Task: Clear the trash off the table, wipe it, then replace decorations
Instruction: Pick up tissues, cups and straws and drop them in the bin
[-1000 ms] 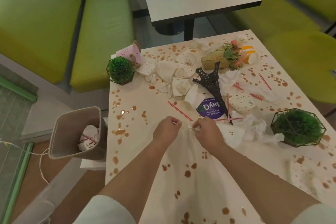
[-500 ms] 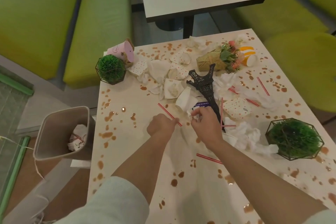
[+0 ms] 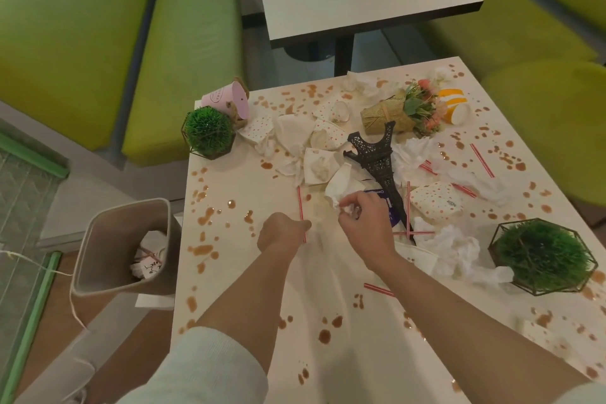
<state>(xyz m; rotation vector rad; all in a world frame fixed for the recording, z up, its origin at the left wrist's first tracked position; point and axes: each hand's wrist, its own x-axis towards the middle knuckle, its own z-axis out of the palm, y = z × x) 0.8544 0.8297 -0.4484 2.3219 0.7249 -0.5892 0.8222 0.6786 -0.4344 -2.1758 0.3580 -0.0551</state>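
The white table [image 3: 229, 233] is spattered with brown stains and strewn with crumpled napkins [image 3: 449, 249], dotted paper cups [image 3: 436, 200] and red-striped straws [image 3: 300, 203]. My left hand [image 3: 283, 234] is curled and grips the edge of a thin translucent bag [image 3: 328, 275] that trails back between my arms. My right hand [image 3: 364, 223] pinches a crumpled white napkin [image 3: 342, 188] beside a toppled black Eiffel tower model [image 3: 377, 157] and a purple packet [image 3: 392, 211].
A grey bin [image 3: 108, 275] holding trash stands on the floor left of the table. Two green plant balls in wire frames [image 3: 208, 133] [image 3: 542, 256], a tipped pink cup [image 3: 226, 102], a bouquet [image 3: 406, 111] and an orange-striped cup [image 3: 454, 106] lie around. Green benches surround the table.
Both hands have moved forward across the table, from near me to the napkin pile by the tower model. My right hand now pinches a napkin there.
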